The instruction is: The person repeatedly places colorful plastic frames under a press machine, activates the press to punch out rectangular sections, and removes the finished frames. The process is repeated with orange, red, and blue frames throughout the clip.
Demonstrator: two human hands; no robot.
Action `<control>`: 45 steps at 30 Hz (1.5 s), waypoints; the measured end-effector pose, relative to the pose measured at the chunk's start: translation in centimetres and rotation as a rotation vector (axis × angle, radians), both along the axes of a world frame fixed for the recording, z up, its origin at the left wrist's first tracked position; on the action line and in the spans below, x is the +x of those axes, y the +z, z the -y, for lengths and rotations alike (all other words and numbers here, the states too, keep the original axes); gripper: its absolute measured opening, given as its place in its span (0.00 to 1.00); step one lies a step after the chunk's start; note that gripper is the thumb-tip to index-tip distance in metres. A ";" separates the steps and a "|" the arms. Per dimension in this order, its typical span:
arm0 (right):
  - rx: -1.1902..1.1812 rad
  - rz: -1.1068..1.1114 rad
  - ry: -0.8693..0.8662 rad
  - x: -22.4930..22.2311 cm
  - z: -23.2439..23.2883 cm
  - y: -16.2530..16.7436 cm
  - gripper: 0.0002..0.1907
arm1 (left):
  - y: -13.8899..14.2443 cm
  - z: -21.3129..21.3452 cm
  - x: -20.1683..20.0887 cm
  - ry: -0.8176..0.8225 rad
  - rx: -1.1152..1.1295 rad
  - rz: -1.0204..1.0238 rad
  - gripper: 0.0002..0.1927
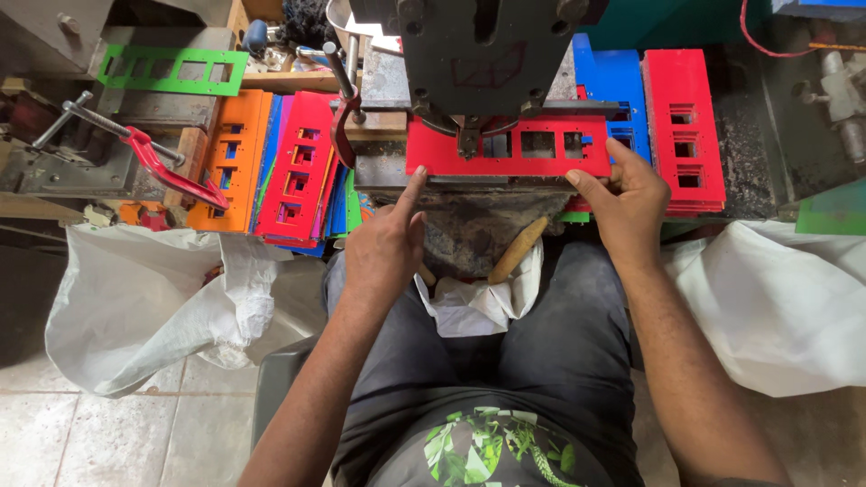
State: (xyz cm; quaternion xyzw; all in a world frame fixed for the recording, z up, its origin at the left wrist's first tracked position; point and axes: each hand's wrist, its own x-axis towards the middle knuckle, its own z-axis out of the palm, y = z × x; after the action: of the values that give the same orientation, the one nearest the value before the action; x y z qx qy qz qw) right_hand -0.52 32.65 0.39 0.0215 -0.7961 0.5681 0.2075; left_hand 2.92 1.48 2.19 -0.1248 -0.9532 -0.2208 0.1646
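A red plastic panel with rectangular cut-outs lies flat on the bed of a dark punch press, under its ram. My left hand touches the panel's near left edge with the index finger stretched out, the other fingers curled. Gripping the panel's right end, my right hand has its thumb along the near edge and its fingers over the top.
Stacks of red and blue panels lie to the right of the press; orange, red and other coloured panels lie to the left. A red clamp and a green panel lie far left. White sacks flank my lap.
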 end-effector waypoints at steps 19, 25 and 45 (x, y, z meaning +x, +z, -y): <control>-0.200 0.149 -0.060 -2.3 -0.5 2.8 0.19 | 0.2 -0.5 -5.6 0.131 0.985 0.268 0.16; -0.199 0.165 -0.017 -4.3 -0.9 2.9 0.22 | -0.2 -0.8 -7.0 0.131 1.072 0.313 0.18; -0.177 0.160 -0.080 -5.0 -0.9 2.6 0.17 | -0.5 -0.8 -7.7 0.077 1.176 0.368 0.18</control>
State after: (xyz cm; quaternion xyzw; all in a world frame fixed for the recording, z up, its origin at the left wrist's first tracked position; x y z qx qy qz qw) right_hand -5.50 33.60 2.96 -0.0740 -0.7571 0.6273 0.1670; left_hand -4.75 2.24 1.68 0.0612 -0.6885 -0.7211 0.0465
